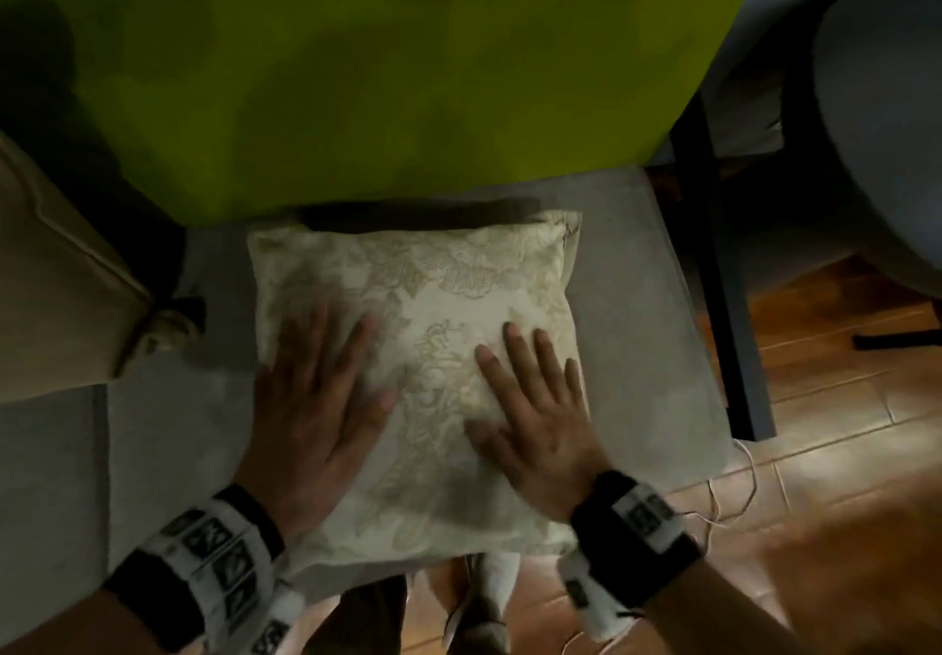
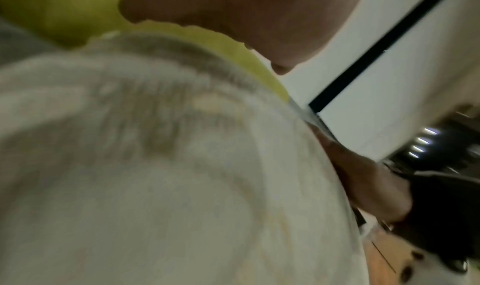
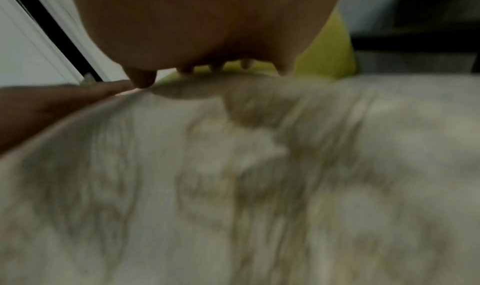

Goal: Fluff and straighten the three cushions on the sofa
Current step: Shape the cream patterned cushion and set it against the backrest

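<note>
Head view | cream floral cushion (image 1: 433, 338) lies flat | hands (image 1: 423, 415) flat, pressing it

Grey sofa seat (image 1: 632, 308) carrying a cream cushion (image 1: 438, 297), wooden floor (image 1: 826, 450) lying to its right.

The cream floral cushion is lying flat on the grey seat, its far edge sitting just under the lime-green cushion (image 1: 357, 83) that is leaning up at the back. A beige cushion (image 1: 56, 277) is resting on the seat at the far left. The cream cushion's near edge is hanging slightly over the seat's front. On the wooden floor a thin white cord (image 1: 734, 496) is trailing near the seat's right corner.
</note>
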Demonstrator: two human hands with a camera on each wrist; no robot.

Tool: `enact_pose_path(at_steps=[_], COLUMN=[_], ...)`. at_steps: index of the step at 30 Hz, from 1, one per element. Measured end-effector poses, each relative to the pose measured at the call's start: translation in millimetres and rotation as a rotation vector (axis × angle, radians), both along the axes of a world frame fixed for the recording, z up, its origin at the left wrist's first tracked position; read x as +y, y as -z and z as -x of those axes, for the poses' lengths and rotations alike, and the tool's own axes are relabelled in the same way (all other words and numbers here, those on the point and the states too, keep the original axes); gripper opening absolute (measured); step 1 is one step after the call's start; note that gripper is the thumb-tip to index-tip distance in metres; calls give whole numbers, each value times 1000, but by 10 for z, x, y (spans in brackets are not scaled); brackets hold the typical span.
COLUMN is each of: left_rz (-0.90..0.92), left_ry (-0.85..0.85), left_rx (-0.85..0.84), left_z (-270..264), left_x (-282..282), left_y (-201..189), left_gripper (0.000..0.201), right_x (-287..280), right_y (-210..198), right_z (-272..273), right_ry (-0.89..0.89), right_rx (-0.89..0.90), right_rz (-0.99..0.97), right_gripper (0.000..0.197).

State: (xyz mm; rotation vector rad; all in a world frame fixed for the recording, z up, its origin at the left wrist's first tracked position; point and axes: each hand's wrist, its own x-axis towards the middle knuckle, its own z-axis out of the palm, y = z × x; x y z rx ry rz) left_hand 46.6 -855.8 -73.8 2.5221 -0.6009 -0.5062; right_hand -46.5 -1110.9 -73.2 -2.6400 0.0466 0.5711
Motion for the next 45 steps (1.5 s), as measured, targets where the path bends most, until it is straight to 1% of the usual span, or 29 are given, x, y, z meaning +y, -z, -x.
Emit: enact_pose_path(at_steps=[2,4,6,10,14,15,16,18,19,20,21,23,24,26,27,29,31,32,34,35,36,37,38,39,40,41,42,44,45], left_rz=[-119,-233,-280,-264,-269,-224,-160,-35,-4,-3,-39,-168,-240,-318,-322,-268,-144,-64,81,153,228,244,200,124,54,-9,-53,-116,-114], left_ry=[-105,-102,-78,-95,-127,-168,-223,-288,-282,-261,-236,-237,-228,-154,-111,-82,-180,-251,-401,-462,-503,-544,-601,-660,-712,-752,-778,-747,-723], left_rx=[180,212,225,220,189,147,78,-104,-168,-193,-169,-26,36,64,43,45,69,65,108,151,183,201,219,236,277,340,406,502,514], left_z=[204,237,185,275,465,506,555,702,794,887,973,1098,1127,1152,1142,1108,1127,1152,1204,1249,1317,1370,1412,1438,1454,1462,1454,1432,1422], left_x=[60,109,95,148,238,204,160,46,-17,-75,-101,-36,60,253,320,349,369,406,480,533,584,633,684,743,802,861,908,958,973], left_y=[185,421,577,612,410,319,236,113,89,97,144,308,428,603,665,721,686,677,562,505,459,431,398,393,381,378,377,379,376], left_gripper=[74,78,79,82,84,82,79,73,71,69,68,70,73,80,83,88,92,93,91,85,72,54,39,37,45,52,54,53,48], right_x=[49,-14,-70,-269,-617,-673,-691,-601,-496,-368,-233,-46,-50,-216,-328,-538,-788,-897,-1037,-1075,-1054,-1017,-945,-865,-791,-744,-707,-702,-733], right_y=[309,571,700,721,555,497,421,278,206,174,198,436,614,916,1016,1086,1166,1160,1108,1082,1005,940,839,746,669,630,583,567,581], right_z=[92,106,81,240,505,555,596,667,696,734,781,889,943,1079,1153,1340,1550,1631,1710,1736,1743,1729,1684,1614,1558,1519,1475,1404,1394], right_ry=[17,8,-11,-97,-110,-78,-42,51,63,23,-69,-288,-348,-357,-328,-243,-151,-113,-69,13,180,379,532,630,693,732,757,775,755], right_rx=[43,102,145,179,368,348,268,-19,-157,-252,-302,-265,-209,-131,-81,143,347,366,216,135,95,68,95,149,217,273,304,294,290], right_rz=[66,125,114,99,168,186,183,73,24,8,16,87,144,211,254,315,259,220,116,29,-106,-240,-375,-488,-575,-640,-670,-651,-616], right_gripper=[75,79,79,82,80,80,81,84,84,82,81,85,91,106,110,110,106,102,91,82,66,47,33,34,44,48,44,31,31])
